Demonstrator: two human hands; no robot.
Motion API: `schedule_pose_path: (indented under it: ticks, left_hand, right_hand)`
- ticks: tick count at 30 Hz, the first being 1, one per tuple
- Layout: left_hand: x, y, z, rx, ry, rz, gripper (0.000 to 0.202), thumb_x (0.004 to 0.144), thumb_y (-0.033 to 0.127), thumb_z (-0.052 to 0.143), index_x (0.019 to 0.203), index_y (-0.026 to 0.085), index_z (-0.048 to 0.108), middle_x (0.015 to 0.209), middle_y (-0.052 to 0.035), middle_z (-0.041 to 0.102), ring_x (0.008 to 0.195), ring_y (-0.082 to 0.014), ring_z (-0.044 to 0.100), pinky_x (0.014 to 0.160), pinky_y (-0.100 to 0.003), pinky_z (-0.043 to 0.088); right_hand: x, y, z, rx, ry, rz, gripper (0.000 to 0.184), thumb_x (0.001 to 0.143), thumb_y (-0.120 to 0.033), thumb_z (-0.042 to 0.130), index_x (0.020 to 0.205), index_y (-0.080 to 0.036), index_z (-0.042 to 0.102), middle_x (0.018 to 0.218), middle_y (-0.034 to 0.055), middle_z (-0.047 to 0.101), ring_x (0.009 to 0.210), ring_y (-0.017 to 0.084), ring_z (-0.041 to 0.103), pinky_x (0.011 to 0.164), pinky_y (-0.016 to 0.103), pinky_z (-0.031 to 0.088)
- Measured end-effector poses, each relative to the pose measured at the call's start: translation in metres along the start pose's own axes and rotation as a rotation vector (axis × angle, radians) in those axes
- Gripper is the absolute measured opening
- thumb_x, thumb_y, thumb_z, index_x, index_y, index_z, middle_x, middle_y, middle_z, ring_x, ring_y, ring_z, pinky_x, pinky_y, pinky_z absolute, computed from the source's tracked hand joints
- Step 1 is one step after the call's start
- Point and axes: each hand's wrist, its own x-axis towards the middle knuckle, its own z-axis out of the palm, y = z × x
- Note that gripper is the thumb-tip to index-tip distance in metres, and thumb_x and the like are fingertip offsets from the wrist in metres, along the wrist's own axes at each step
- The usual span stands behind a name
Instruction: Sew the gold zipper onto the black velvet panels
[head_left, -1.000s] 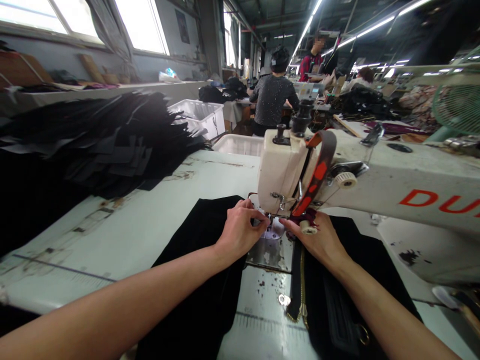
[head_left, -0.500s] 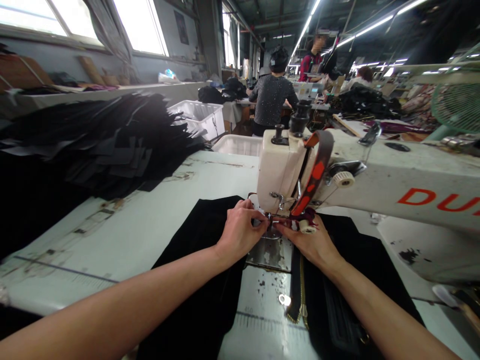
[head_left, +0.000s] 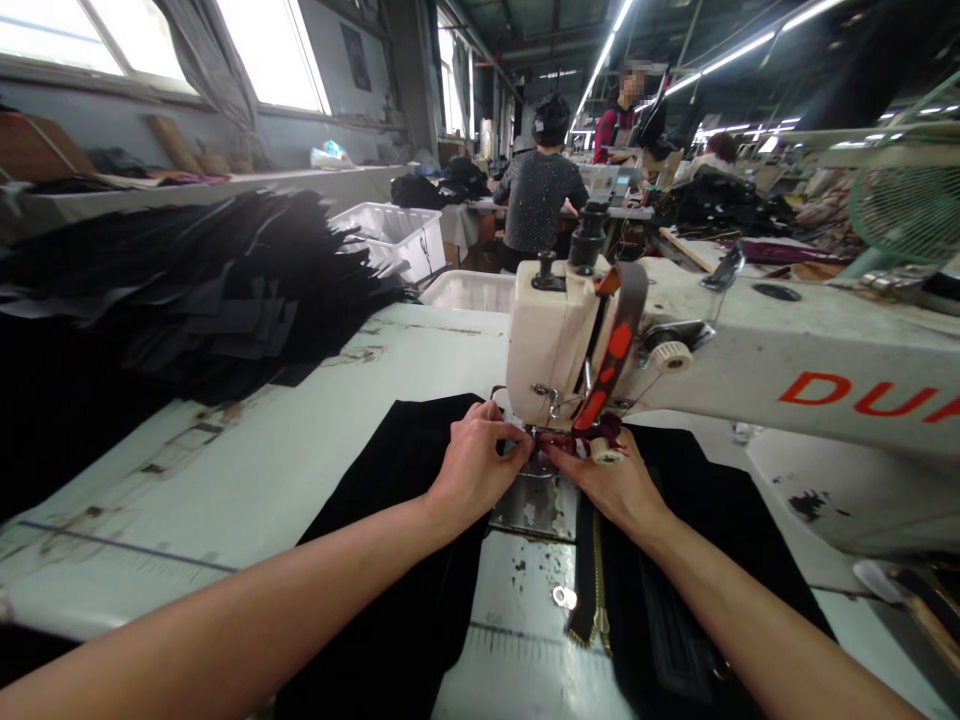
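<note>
Zipper (head_left: 598, 580) sticks out frm under R hand (head_left: 616, 484).

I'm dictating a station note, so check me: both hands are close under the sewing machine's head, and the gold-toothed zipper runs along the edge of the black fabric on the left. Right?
The side is wrong: the head view shows the gold-toothed zipper along the edge of the black fabric on the right. The left hand and right hand are indeed close under the sewing machine's head.
</note>
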Motion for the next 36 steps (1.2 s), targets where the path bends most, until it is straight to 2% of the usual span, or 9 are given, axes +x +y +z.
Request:
schedule_pose_path:
  ticks: [8,14,23,29,36]
  left_hand:
    - [0.001,0.002,-0.001,-0.013,0.019,0.006,0.018,0.074,0.001,0.074,0.073,0.019,0.077,0.085,-0.0025,0.066,0.086,-0.0204,0.063,0.079,-0.031,0.052]
    - [0.002,0.000,0.000,-0.028,0.020,0.009,0.018,0.073,0.001,0.075,0.073,0.019,0.077,0.085,-0.0026,0.066,0.086,-0.0203,0.063,0.079,-0.031,0.052]
    - [0.001,-0.001,0.001,-0.024,0.017,0.015,0.016,0.074,0.002,0.075,0.073,0.018,0.078,0.085,-0.0038,0.066,0.086,-0.0211,0.063,0.078,-0.031,0.051]
    - [0.002,0.001,0.001,-0.002,0.033,0.030,0.018,0.074,0.001,0.074,0.073,0.019,0.077,0.084,-0.0031,0.065,0.088,-0.0214,0.061,0.080,-0.032,0.051]
    - [0.001,0.000,0.002,0.002,0.038,0.041,0.018,0.074,0.003,0.074,0.073,0.021,0.077,0.085,-0.0018,0.065,0.088,-0.0202,0.062,0.080,-0.031,0.052]
  right_hand:
    - [0.000,-0.007,0.001,0.039,-0.002,0.073,0.027,0.074,-0.038,0.061,0.053,-0.023,0.056,0.063,0.0039,0.067,0.087,0.026,0.070,0.088,0.033,0.054]
    - [0.000,-0.011,0.001,0.017,0.026,0.108,0.021,0.071,-0.040,0.060,0.062,-0.021,0.062,0.083,0.0072,0.073,0.083,0.025,0.071,0.082,0.033,0.055]
    - [-0.002,-0.011,-0.004,-0.015,0.056,0.092,0.018,0.072,-0.037,0.063,0.073,-0.019,0.068,0.085,0.0077,0.074,0.083,0.026,0.071,0.077,0.032,0.056]
    - [-0.001,-0.012,-0.002,0.011,0.004,0.071,0.018,0.076,-0.032,0.062,0.062,-0.021,0.062,0.078,0.0045,0.072,0.086,0.024,0.071,0.087,0.032,0.055]
    - [-0.001,-0.006,0.004,0.004,0.020,0.081,0.015,0.075,-0.030,0.064,0.063,-0.022,0.064,0.065,0.0029,0.069,0.079,0.023,0.071,0.078,0.029,0.057]
